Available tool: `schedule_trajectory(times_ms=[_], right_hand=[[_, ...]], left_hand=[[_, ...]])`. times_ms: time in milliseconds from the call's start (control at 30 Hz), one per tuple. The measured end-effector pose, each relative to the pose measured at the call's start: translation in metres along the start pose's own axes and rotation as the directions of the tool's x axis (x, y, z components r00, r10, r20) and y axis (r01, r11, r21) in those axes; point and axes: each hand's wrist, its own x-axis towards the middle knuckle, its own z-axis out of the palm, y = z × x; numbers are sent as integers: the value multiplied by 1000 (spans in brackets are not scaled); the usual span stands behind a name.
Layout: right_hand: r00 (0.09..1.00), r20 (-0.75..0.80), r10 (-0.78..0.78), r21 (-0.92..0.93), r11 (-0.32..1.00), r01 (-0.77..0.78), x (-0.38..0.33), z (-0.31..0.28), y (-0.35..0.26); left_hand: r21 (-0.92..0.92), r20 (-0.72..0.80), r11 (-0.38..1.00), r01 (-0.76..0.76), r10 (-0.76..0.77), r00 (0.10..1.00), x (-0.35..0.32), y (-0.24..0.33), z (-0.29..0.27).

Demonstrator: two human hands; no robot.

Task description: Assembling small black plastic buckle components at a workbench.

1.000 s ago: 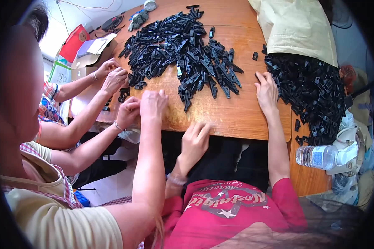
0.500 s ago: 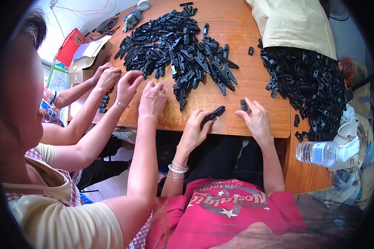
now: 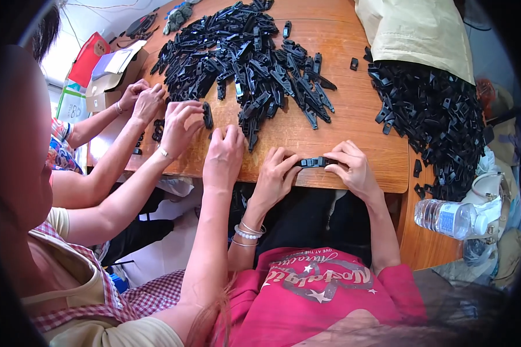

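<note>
Black plastic clip (image 3: 314, 162) linked our left hand (image 3: 276, 174) and right hand (image 3: 356, 169), each pinching one end over the bench (image 3: 353, 107).

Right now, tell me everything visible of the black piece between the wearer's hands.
The black piece is narrow and plastic-looking, with raised blocky parts and glints. It runs left to right, pinched between the left hand and right hand, by the near edge of the wooden table. Both its ends are partly hidden.
</note>
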Motion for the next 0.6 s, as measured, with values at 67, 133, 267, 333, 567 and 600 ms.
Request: schedule_trajectory(times_ms=[67, 133, 267, 333, 567, 600], right_hand=[[1000, 15, 4, -15, 1000, -3, 2, 1, 3], [999, 13, 30, 49, 998, -31, 4, 2, 7], [994, 7, -108, -67, 992, 108, 7, 15, 8], [999, 15, -37, -25, 999, 37, 8, 14, 8], [855, -518, 32, -452, 838, -305, 132, -48, 71], [868, -494, 48, -521, 783, -340, 150, -49, 82]], left_hand=[[-8, 2, 1000, 4, -4, 1000, 3, -2, 3], [-38, 5, 999, -11, 11, 1000, 4, -2, 5], [-42, -13, 998, -36, 36, 999, 5, -1, 10], [-30, -31, 997, -67, 66, 997, 7, -3, 9], [-926, 35, 310, 217, -499, 866, 2, -10, 7], [-949, 63, 245, 200, -473, 879, 5, -17, 10]])
